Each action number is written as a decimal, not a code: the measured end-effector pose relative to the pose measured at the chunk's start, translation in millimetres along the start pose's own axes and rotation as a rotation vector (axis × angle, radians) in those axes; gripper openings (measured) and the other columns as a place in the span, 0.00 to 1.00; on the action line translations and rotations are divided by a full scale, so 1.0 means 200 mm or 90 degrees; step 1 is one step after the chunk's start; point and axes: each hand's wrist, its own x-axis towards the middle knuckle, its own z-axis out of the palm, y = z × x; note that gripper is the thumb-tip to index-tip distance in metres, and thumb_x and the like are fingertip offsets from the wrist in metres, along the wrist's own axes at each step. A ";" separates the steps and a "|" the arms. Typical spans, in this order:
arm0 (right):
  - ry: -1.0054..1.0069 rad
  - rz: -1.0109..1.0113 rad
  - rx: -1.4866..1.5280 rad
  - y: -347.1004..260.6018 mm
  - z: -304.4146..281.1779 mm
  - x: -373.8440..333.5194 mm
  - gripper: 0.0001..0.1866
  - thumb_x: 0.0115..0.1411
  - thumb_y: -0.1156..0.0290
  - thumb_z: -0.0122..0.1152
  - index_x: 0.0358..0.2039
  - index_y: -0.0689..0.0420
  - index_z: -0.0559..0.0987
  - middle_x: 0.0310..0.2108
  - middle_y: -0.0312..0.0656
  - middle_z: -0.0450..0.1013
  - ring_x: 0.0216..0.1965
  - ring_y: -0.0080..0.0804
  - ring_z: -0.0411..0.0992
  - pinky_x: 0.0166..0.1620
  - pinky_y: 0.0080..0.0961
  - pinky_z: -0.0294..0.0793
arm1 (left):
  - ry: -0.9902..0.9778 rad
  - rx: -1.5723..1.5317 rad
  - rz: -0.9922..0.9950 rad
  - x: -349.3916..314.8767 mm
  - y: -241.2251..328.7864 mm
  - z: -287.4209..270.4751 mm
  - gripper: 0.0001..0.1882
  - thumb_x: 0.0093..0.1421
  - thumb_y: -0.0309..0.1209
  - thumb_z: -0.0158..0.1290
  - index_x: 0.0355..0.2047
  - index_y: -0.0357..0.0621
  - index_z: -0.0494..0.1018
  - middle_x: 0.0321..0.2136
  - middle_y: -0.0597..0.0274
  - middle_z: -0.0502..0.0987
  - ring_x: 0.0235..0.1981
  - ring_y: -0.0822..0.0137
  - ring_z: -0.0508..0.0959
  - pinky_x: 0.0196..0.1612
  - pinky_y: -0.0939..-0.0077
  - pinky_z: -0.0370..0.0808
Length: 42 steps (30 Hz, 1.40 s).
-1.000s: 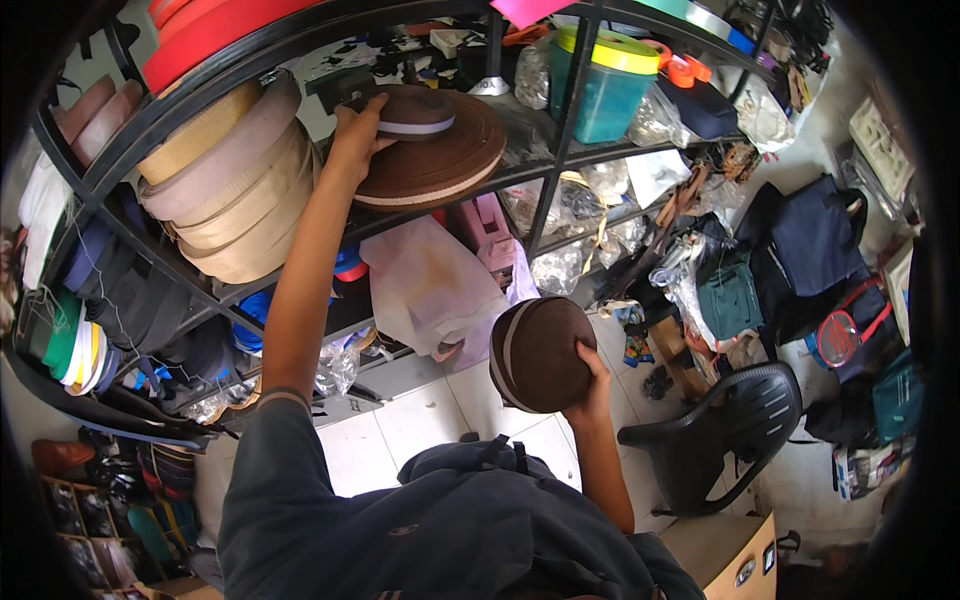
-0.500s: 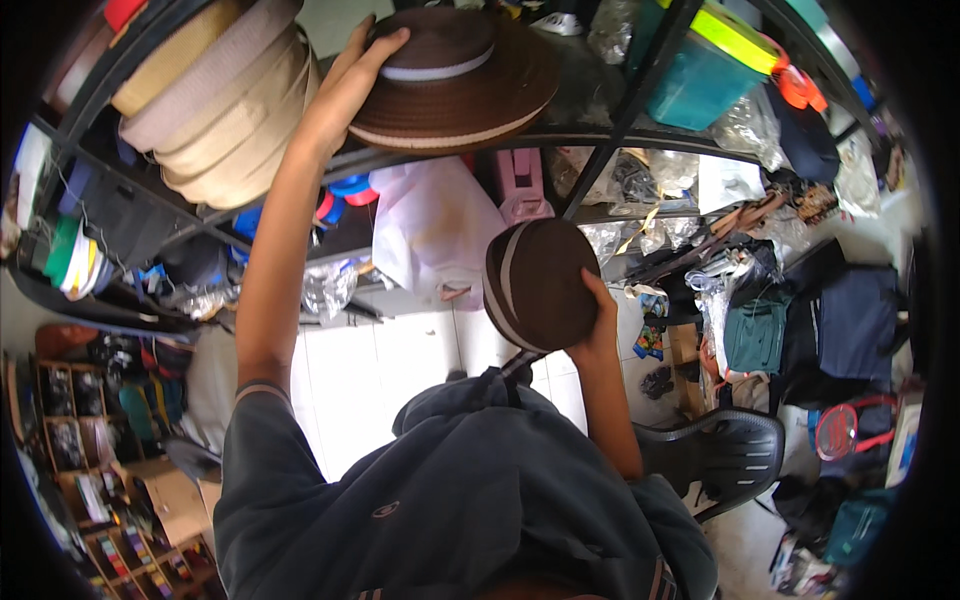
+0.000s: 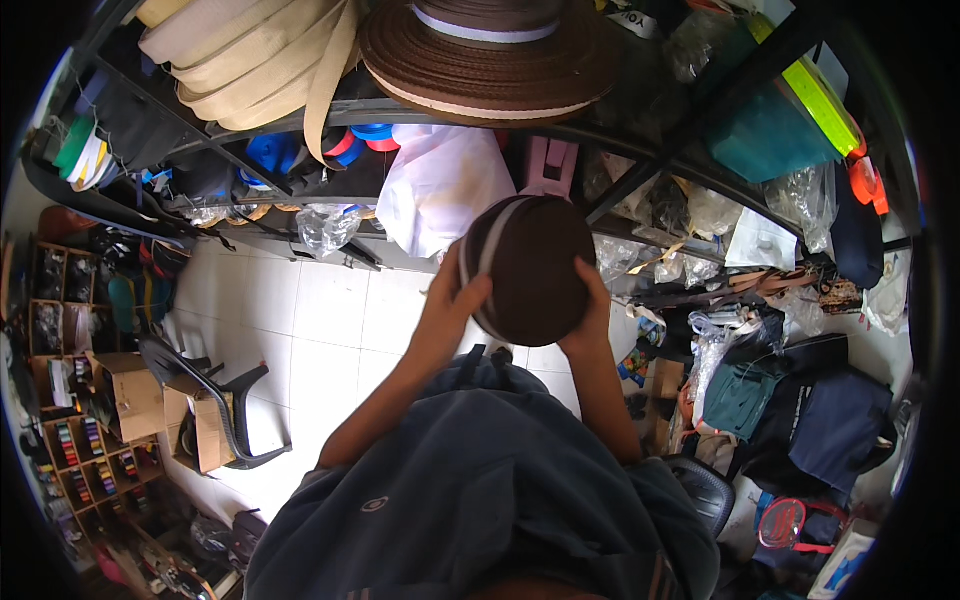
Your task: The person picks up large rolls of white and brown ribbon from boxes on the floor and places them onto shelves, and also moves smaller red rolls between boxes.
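Note:
In front of my chest I hold a roll of dark brown webbing [image 3: 537,270], with a pale band running around its side. My left hand [image 3: 456,295] grips its left edge, thumb bent over the rim. The fingers of my right hand [image 3: 588,310] wrap its right edge. Beyond it, on the black shelf, lie stacked flat rolls of brown webbing [image 3: 490,65], the upper one with a pale lilac band. Left of these sits a pile of beige webbing rolls [image 3: 250,65], one loose end hanging over the shelf edge.
A white plastic bag [image 3: 440,190] hangs below the shelf. At the right, a teal container [image 3: 770,130] stands on the rack, with dark bags [image 3: 840,400] lower down. Left on the tiled floor are a black chair [image 3: 240,420] and cardboard boxes [image 3: 130,395] beside a pigeonhole rack.
My left hand has left the stacked brown rolls on the shelf and come down onto the held roll. A beige strap end now hangs off the shelf. The view has shifted.

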 end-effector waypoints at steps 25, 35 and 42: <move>-0.012 -0.108 -0.802 0.20 -0.13 -0.19 0.19 0.53 0.69 0.64 0.43 0.61 0.70 0.37 0.43 0.71 0.41 0.30 0.70 0.41 0.23 0.70 | 0.093 -0.248 -0.237 -0.37 -0.19 -0.29 0.37 0.47 0.30 0.60 0.56 0.37 0.59 0.49 0.53 0.69 0.49 0.63 0.71 0.52 0.69 0.68; -0.049 0.028 -0.565 0.19 -0.17 -0.13 0.21 0.54 0.69 0.62 0.46 0.60 0.68 0.34 0.38 0.72 0.39 0.25 0.70 0.45 0.21 0.68 | 0.115 -0.474 -0.379 -0.28 -0.29 -0.39 0.28 0.60 0.40 0.50 0.56 0.38 0.59 0.49 0.53 0.70 0.49 0.61 0.72 0.51 0.67 0.71; 0.018 -0.007 -0.325 0.14 -0.22 -0.14 0.24 0.59 0.66 0.56 0.54 0.61 0.64 0.49 0.43 0.67 0.51 0.30 0.66 0.53 0.26 0.65 | 0.163 -0.342 -0.280 -0.20 -0.21 -0.43 0.28 0.59 0.41 0.50 0.55 0.39 0.60 0.48 0.54 0.70 0.49 0.60 0.72 0.50 0.63 0.71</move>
